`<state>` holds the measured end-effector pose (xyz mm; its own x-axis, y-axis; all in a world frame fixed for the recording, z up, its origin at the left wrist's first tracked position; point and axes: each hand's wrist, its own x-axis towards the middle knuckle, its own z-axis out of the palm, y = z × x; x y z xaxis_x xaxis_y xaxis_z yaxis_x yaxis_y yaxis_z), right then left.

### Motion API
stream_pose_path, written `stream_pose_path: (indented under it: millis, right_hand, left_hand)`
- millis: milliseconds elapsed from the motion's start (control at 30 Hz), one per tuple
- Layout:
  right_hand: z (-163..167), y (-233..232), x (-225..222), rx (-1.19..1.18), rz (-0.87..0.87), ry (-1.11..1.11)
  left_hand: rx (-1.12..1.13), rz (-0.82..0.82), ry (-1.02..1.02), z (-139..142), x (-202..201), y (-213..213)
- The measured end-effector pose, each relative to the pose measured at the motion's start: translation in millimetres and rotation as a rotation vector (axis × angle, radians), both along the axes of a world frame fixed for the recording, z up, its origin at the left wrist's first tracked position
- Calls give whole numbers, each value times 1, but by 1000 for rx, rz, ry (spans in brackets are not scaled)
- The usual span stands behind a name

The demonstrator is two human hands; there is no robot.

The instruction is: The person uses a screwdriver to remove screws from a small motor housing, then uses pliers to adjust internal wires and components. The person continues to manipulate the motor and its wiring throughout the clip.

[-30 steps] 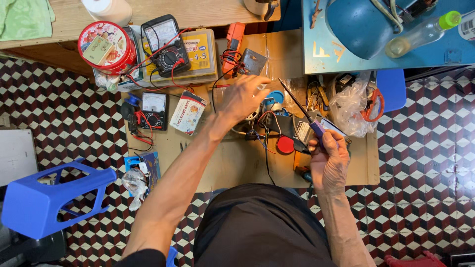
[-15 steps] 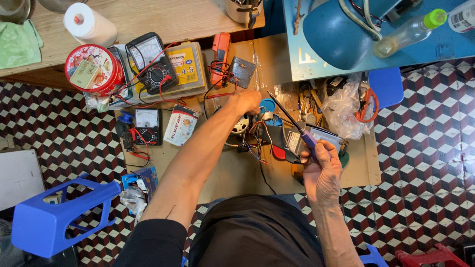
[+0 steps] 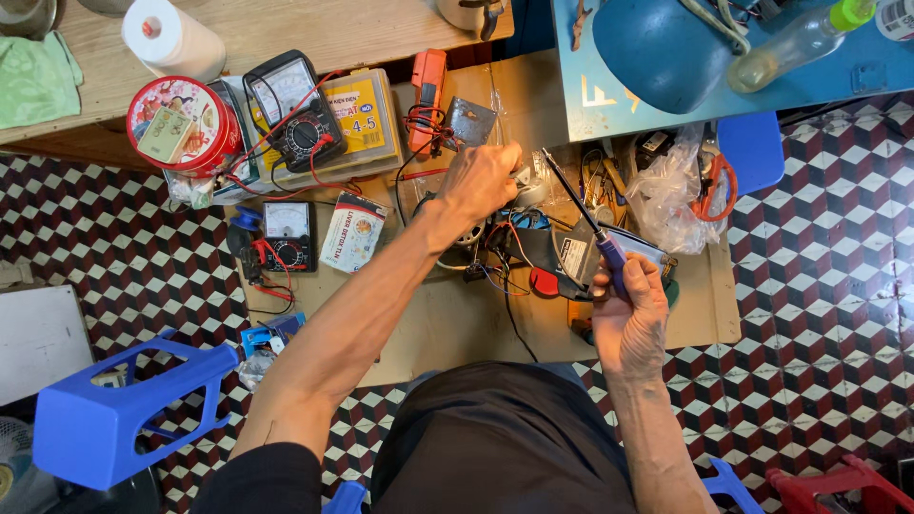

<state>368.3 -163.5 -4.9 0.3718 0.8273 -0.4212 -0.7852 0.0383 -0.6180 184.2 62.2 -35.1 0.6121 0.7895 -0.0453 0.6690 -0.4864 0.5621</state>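
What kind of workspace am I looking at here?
Probably an informal electronics repair spot set up on a tiled floor: analog multimeters with test leads, loose wiring and parts, and a soldering iron held in the right hand.

Your left hand [image 3: 484,181] reaches forward over the cardboard sheet [image 3: 457,324] and touches small white parts among the tangled wires [image 3: 495,257] near its middle. Your right hand [image 3: 630,314] is closed around the purple handle of a soldering iron [image 3: 583,214], its tip pointing up toward the far edge. An analog multimeter [image 3: 286,236] lies near the left edge.
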Motion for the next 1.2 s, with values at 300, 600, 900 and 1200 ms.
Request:
stream_pose_path:
  millis: [300,600,900,1200]
  right_hand:
    - [3,1,-1,23,26,-7]
    - [2,2,1,41,46,-70]
    - [-3,-2,3,56,49,-70]
    - [-6,-4,0,67,39,-99]
  left_hand:
    - [101,182,-215,65,-64,-78]
    - [-51,76,-272,80,-102,-92]
    - [-62,-149,-118,70,-118,-60]
    - [-97,-165,-161,49,-120,-46]
